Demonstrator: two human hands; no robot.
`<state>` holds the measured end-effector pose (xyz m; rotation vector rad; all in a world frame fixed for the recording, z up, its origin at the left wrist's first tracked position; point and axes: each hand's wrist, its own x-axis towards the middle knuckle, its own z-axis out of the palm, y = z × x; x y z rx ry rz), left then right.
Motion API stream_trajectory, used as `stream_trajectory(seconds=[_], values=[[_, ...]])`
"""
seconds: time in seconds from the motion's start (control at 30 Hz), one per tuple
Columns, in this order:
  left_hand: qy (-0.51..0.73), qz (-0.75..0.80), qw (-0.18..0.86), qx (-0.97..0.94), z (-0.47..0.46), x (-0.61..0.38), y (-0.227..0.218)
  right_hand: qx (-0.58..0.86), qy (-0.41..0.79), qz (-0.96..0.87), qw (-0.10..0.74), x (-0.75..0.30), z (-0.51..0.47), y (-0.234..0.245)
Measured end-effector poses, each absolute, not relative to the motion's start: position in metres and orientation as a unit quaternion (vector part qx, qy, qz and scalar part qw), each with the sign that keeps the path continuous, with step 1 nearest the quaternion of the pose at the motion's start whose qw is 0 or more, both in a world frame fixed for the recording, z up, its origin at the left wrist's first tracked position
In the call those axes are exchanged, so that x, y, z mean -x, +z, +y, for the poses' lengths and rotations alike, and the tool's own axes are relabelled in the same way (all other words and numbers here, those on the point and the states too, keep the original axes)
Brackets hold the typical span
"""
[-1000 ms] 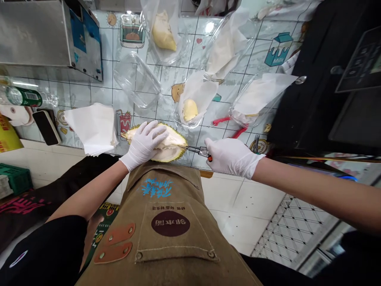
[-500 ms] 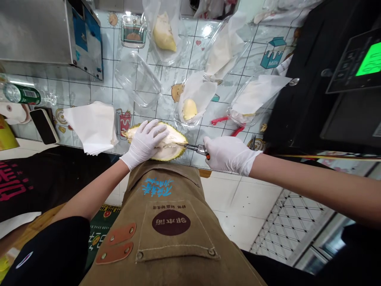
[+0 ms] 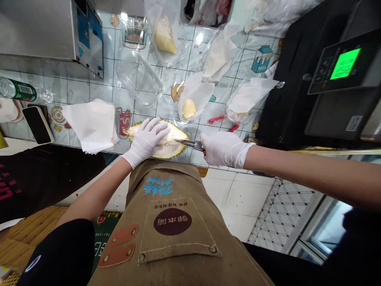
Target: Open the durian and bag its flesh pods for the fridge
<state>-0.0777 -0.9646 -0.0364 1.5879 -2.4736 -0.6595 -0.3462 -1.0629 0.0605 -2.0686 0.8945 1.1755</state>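
A piece of durian (image 3: 171, 151) lies at the counter's front edge, pale inside uppermost, with a spiky green rim. My left hand (image 3: 148, 140), in a white glove, grips its left half from above, the fingers over the pale inside. In my gloved right hand (image 3: 224, 149) is a pair of pliers (image 3: 197, 145) with a bit of orange on the handle. Their narrow metal jaws reach into the durian's right end; the tips are hidden there. Just behind sits a lined clear tray (image 3: 182, 118) with a yellow durian pod (image 3: 189, 108).
White paper sheets (image 3: 92, 123) are stacked on the left, near a phone (image 3: 38, 124) and a bottle (image 3: 25, 91). More clear trays (image 3: 139, 79) stand behind. Red-handled tool (image 3: 216, 119) lies right of centre; a black scale (image 3: 297, 115) borders the right, a metal box (image 3: 38, 31) the back left.
My right hand and the pliers have shifted slightly left, toward the durian. The left hand keeps its hold. The view has turned a little, showing more of the scale.
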Motion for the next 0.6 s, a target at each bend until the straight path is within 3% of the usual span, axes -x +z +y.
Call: stream_trajectory(seconds=[0.6], values=[[-0.193, -0.83, 0.076, -0.517, -0.965, 0.082, -0.029, 0.743, 0.507, 0.359, 0.251, 0.331, -1.065, 0.069]])
